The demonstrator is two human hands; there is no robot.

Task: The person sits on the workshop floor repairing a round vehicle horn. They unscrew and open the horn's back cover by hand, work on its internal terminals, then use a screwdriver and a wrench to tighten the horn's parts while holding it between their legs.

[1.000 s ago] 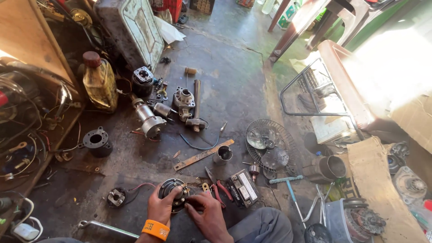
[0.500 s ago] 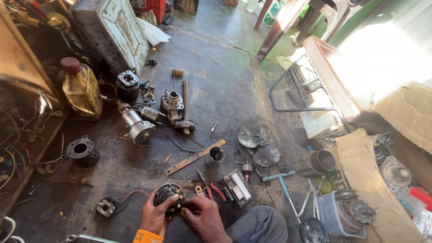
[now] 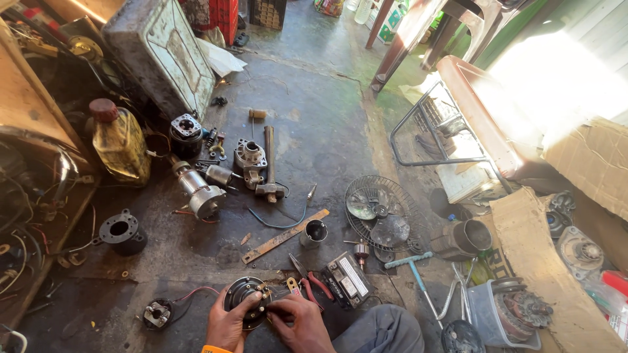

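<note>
Left hand [image 3: 229, 321] cups the round motor [image 3: 246, 302]; right hand [image 3: 296, 320] pinches a terminal at its rim — steady support matters here.

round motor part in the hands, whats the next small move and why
Probably keep the left hand steady under the round motor part while the right hand works its fingertips at the part's right edge, where the small terminals show. Both hands already grip it just above the floor, and the red-handled pliers lie close by if the fingers can't manage.
</note>
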